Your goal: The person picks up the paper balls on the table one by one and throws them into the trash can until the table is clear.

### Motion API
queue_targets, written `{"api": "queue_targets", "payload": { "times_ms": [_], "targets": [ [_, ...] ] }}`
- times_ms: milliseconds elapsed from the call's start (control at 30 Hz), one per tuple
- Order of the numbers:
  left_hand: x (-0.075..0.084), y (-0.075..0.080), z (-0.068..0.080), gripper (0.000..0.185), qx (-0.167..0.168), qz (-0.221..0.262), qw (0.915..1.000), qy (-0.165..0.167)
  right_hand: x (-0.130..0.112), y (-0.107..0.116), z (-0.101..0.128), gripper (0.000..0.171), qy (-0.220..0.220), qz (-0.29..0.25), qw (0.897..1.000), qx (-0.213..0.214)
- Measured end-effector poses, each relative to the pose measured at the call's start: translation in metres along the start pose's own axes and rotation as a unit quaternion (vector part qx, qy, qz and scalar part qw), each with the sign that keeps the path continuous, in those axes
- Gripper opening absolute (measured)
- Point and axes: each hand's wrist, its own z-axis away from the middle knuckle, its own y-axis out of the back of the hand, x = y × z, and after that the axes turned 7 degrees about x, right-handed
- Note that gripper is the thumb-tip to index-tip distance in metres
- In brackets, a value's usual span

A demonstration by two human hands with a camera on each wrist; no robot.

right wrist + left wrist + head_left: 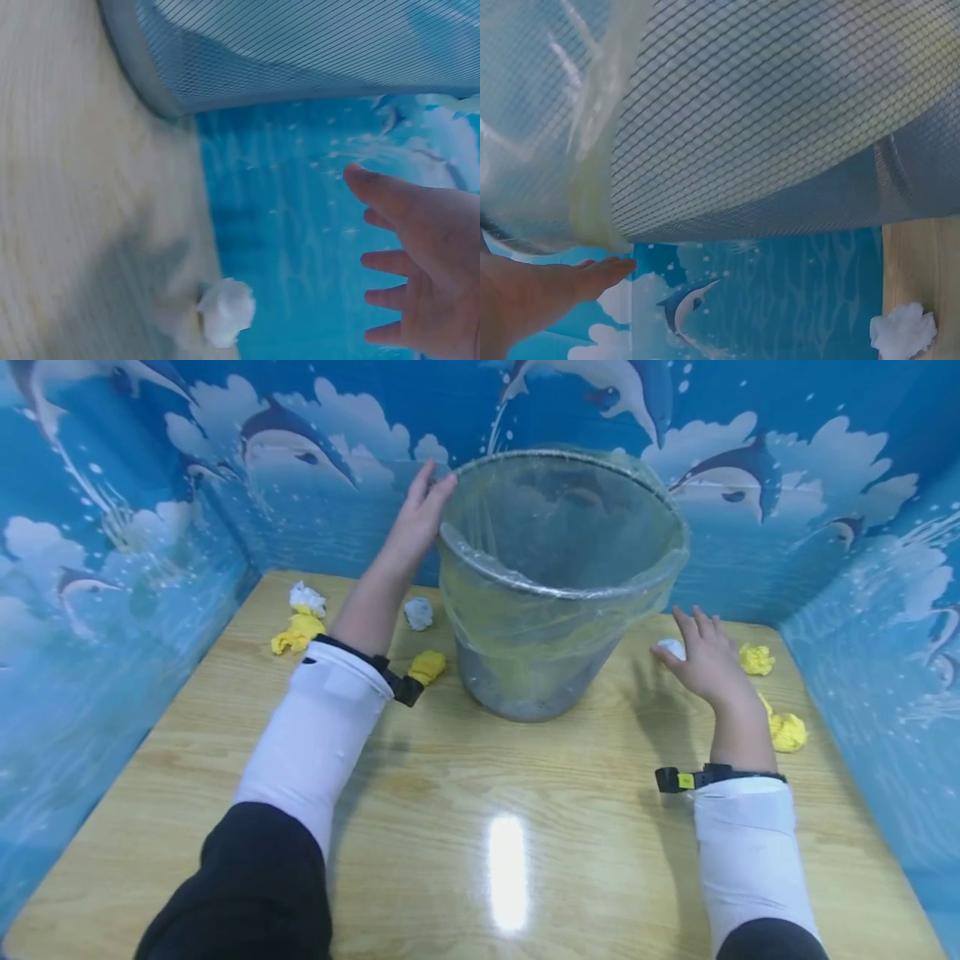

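Mesh wastebasket (555, 602) stands far centre on wooden table (480, 827). Left hand (417, 518), fingers straight, touches its left rim. Right hand (701, 653), fingers relaxed and holding nothing, hovers beside white paper ball (670, 648).

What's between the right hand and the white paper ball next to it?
Nothing visible. The right hand hovers open just beside the white paper ball on the table; the right wrist view shows only bare gap between fingers and ball.
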Motion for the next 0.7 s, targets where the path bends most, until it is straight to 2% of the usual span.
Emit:
{"api": "queue_targets", "payload": {
  "times_ms": [167, 333, 700],
  "targets": [
    [0.000, -0.006, 0.000, 0.059, 0.014, 0.036, 0.9988, 0.030, 0.010, -0.008, -0.016, 0.079, -0.007, -0.003, 1.000, 0.009],
    [-0.002, -0.008, 0.001, 0.056, 0.014, 0.044, 0.9987, 0.020, 0.023, -0.017, -0.030, 0.078, -0.019, 0.001, 1.000, -0.004],
    [-0.007, -0.012, 0.001, 0.056, 0.013, 0.056, 0.9983, 0.009, 0.046, -0.026, -0.047, 0.074, -0.049, 0.016, 0.996, -0.077]
  ]
}}
